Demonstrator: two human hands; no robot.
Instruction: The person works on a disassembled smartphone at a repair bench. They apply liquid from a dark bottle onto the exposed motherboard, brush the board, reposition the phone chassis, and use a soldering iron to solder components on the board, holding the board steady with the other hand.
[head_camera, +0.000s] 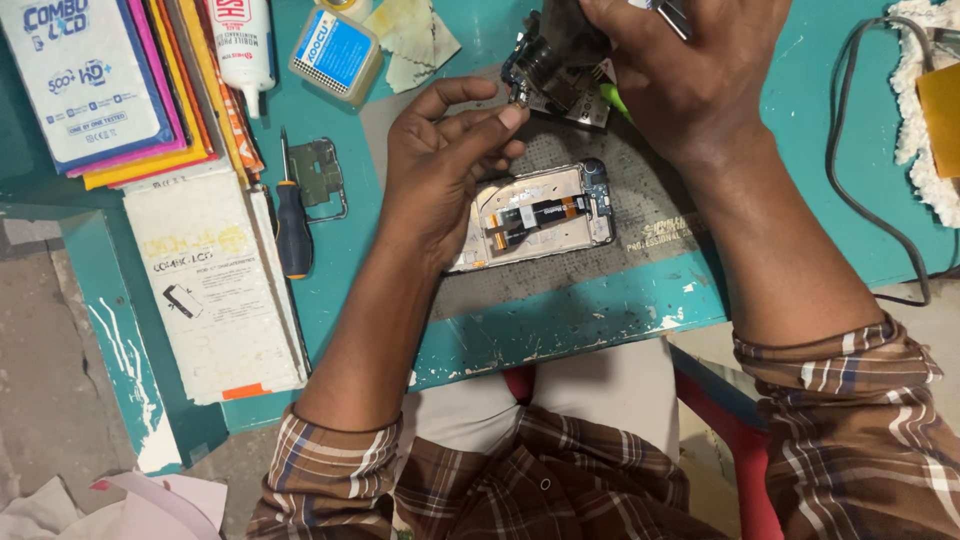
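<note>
An opened phone (545, 215) lies face down on a grey work mat (640, 225), its ribbon cable and inner frame showing. My left hand (450, 165) hovers just above the phone's left end, fingers curled, thumb and forefinger pinched at the edge of a small dark circuit board (560, 75). My right hand (680, 70) grips that board from above, together with a dark cloth, and a metal tool (672, 14) sticks out past its fingers.
A screwdriver (292, 225) and a metal shield plate (320, 175) lie left of the mat. Stacked flat boxes (215, 280) fill the left side, with a glue tube (245, 45) and a small bottle (335, 55) behind. A black cable (850, 190) runs at the right.
</note>
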